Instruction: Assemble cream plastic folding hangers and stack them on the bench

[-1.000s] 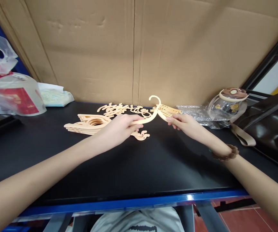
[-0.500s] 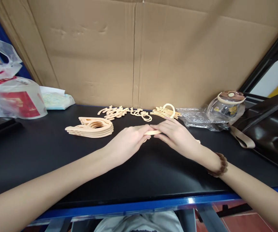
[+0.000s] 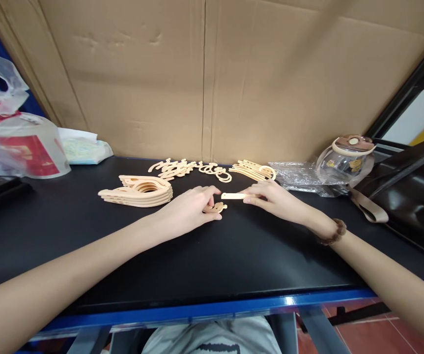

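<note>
My right hand (image 3: 276, 200) pinches a flat cream strip (image 3: 233, 196), which has a small hole near its left end. A cream ring (image 3: 268, 172) shows just behind this hand; whether it joins the strip is hidden. My left hand (image 3: 189, 209) curls over a small, curvy cream plastic piece (image 3: 219, 208), thumb and index finger spread around it. Its left part is covered by the fingers. The strip's end lies close to the left index finger, apart from it. Left of my left hand rests a stack of cream clothes-hanger arms (image 3: 136, 197).
At the back lie loose cream hooks (image 3: 177, 168), rings (image 3: 215, 171) and a pile of strips (image 3: 248, 169). Crumpled clear plastic (image 3: 295, 178), a clear bottle (image 3: 346, 162) and a dark bag (image 3: 410, 191) stand right. A bagged roll (image 3: 38, 147) and tissue pack (image 3: 84, 147) are left.
My hands have drawn apart from where they met over the cream piece. The strip now stays with my right hand. The ring behind it has shifted right and lower.
</note>
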A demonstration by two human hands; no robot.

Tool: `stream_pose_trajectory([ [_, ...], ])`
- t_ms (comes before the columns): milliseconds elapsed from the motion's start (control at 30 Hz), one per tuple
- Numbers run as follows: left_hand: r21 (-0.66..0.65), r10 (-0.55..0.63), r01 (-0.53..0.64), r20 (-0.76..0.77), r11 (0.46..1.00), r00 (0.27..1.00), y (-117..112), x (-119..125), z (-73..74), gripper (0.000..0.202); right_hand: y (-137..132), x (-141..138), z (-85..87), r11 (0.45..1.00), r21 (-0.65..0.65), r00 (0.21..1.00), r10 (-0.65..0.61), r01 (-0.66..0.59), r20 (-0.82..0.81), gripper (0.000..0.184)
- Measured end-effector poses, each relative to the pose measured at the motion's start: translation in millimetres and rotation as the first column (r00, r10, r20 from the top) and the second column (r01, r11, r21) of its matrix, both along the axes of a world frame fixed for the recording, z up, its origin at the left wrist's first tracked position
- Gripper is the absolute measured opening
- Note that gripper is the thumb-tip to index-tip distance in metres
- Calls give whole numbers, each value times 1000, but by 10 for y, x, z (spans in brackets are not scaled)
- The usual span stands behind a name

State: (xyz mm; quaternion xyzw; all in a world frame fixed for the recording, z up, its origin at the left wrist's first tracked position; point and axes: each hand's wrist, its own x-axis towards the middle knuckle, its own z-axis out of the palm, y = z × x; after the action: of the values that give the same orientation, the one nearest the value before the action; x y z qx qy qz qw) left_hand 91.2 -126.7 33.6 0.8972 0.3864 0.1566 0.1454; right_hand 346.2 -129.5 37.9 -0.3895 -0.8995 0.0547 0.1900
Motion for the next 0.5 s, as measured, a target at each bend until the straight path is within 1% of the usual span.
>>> stream_pose_trajectory([
  [67, 20, 1, -1, -9, 1000, 1000, 7, 15, 8, 22, 6, 9, 10, 1000, -31, 999, 3, -4, -39, 34],
  [133, 38, 8, -8, 4, 999, 1000, 11, 26, 29, 18, 4, 17, 20, 999, -50, 998, -4, 1, -55, 36],
  [267, 35, 61, -62, 49, 997, 997, 1, 20, 85, 18, -8, 24, 28, 997, -75, 998, -17, 13, -53, 40],
  [367, 16, 83, -84, 63, 996, 995, -29, 6, 125, 18, -14, 26, 35, 997, -83, 997, -15, 9, -76, 40],
  [500, -41, 131, -131, -5, 991, 991, -83, 14, 165, 15, -14, 25, 50, 995, -101, 995, 14, -24, -98, 37],
])
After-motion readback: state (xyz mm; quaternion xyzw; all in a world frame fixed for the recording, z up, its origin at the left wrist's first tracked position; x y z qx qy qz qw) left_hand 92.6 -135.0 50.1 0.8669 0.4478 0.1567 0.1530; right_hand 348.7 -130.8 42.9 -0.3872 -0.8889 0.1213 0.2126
